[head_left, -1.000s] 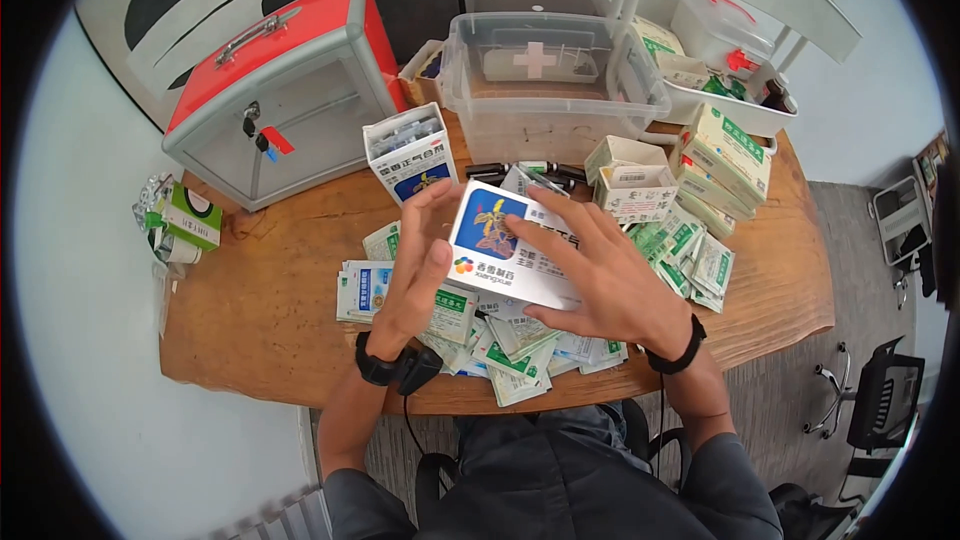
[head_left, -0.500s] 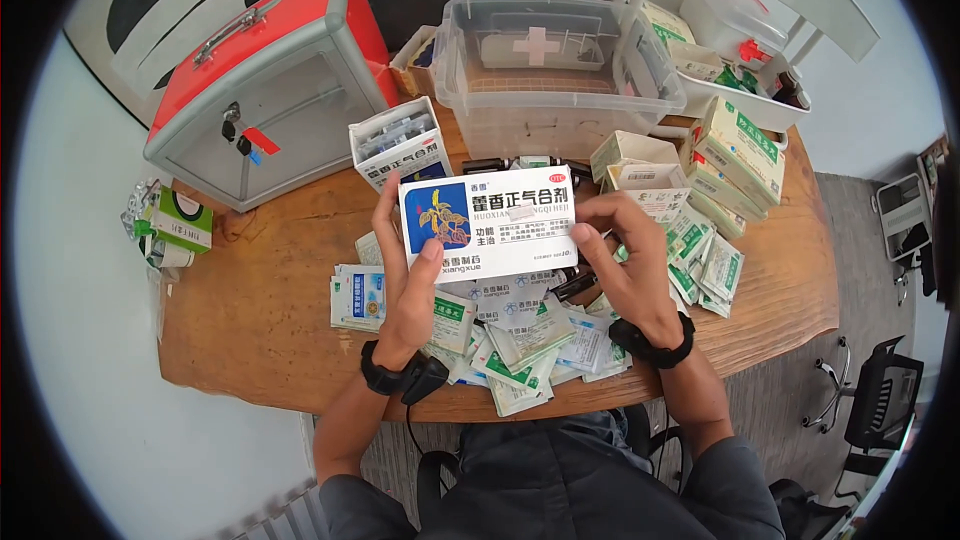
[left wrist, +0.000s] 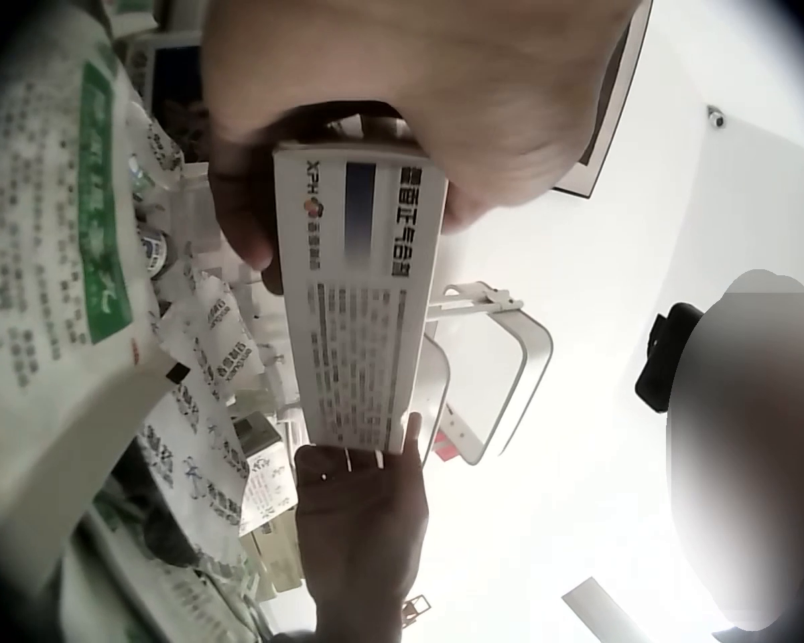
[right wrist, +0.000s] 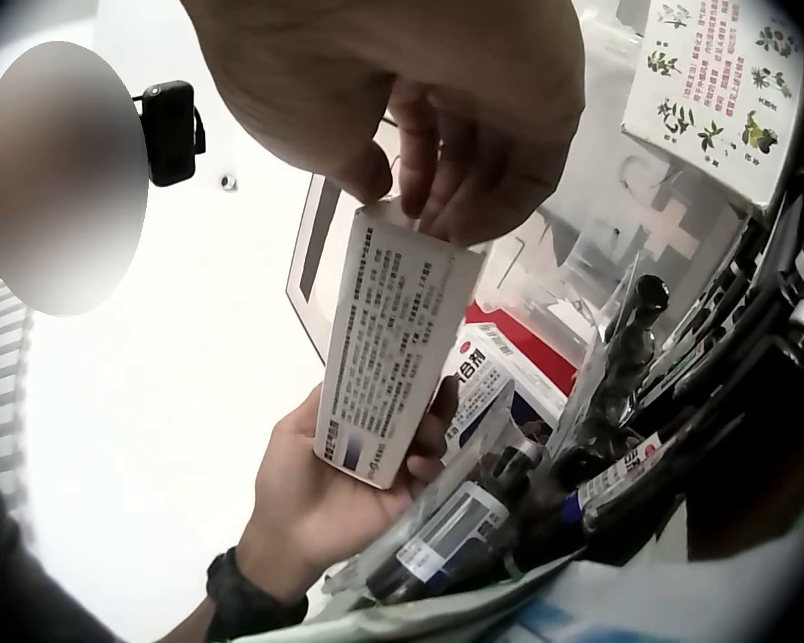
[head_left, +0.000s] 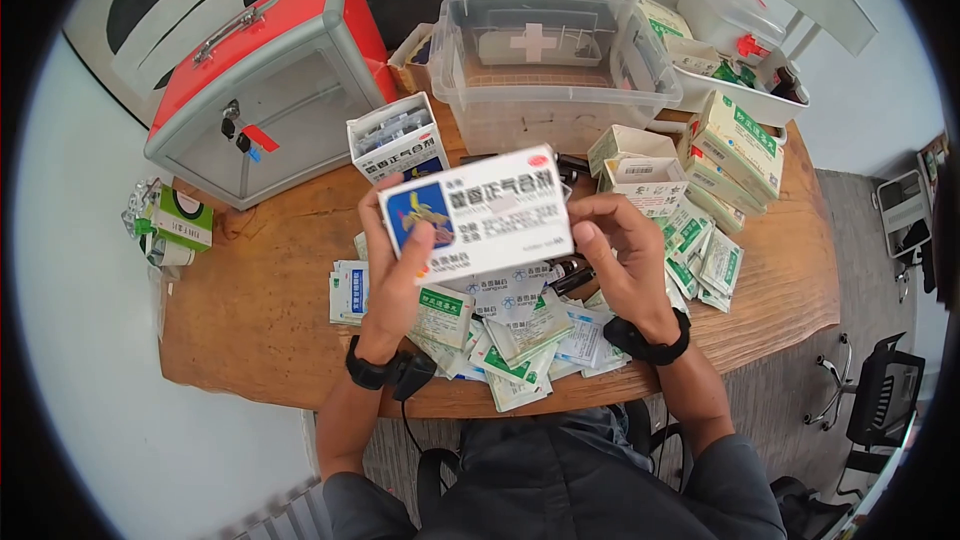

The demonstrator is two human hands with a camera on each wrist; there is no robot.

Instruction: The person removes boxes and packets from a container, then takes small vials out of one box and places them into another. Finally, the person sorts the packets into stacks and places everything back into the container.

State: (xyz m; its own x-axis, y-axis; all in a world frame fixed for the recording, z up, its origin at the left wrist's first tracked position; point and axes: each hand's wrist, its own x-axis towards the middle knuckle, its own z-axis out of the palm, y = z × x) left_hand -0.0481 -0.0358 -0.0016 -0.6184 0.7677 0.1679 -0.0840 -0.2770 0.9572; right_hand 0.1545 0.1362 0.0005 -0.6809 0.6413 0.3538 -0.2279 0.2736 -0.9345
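A white medicine box [head_left: 480, 215] with a blue picture panel and Chinese lettering is held tilted above the pile of sachets. My left hand [head_left: 392, 275] grips its left end, the thumb lying across the picture. At the other end is my right hand [head_left: 632, 265], thumb and curled fingers at the end panel. Seen from the right wrist, the right fingers [right wrist: 436, 161] bend in at the box's end, while the left hand [right wrist: 315, 489] supports the opposite end. Beneath the box lie a printed foil sheet [head_left: 505, 292] and several green-and-white sachets [head_left: 515, 345].
Behind stands an upright white box [head_left: 398, 140] filled with packs, beside a red-and-grey case [head_left: 270, 90] and a clear plastic bin [head_left: 555, 105]. To the right are stacked cartons [head_left: 735, 150] and more sachets [head_left: 715, 265]. A green box [head_left: 182, 218] sits far left.
The right hand has moved off the box's front to its right end. The box turned to show its full front, then tilted and shifted slightly left and up with the left hand.
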